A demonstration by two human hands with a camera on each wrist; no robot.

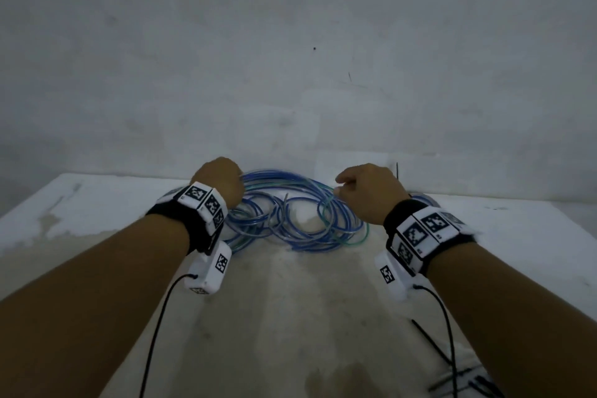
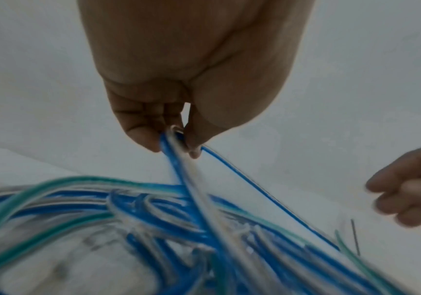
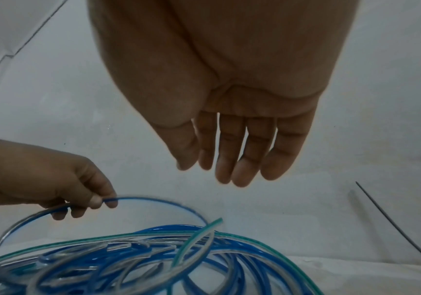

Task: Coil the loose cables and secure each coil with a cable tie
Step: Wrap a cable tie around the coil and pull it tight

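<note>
A tangled pile of blue, clear and green cables (image 1: 290, 220) lies on the white table (image 1: 97, 213) near the wall. My left hand (image 1: 237, 184) is at the pile's left side; its thumb and fingers (image 2: 143, 137) pinch a few blue cable strands (image 2: 191, 189) lifted off the pile. My right hand (image 1: 340, 187) hovers over the pile's right side with its fingers (image 3: 242, 159) loosely extended and nothing in them. A loose green cable end (image 3: 214, 223) points up just below that hand. A black cable tie (image 3: 393, 225) lies to the right.
More black cable ties (image 1: 452, 375) lie at the table's near right corner, beside the wrist camera lead. A bare grey wall (image 1: 290, 58) stands right behind the pile. A second blue coil (image 1: 426, 199) shows partly behind my right wrist.
</note>
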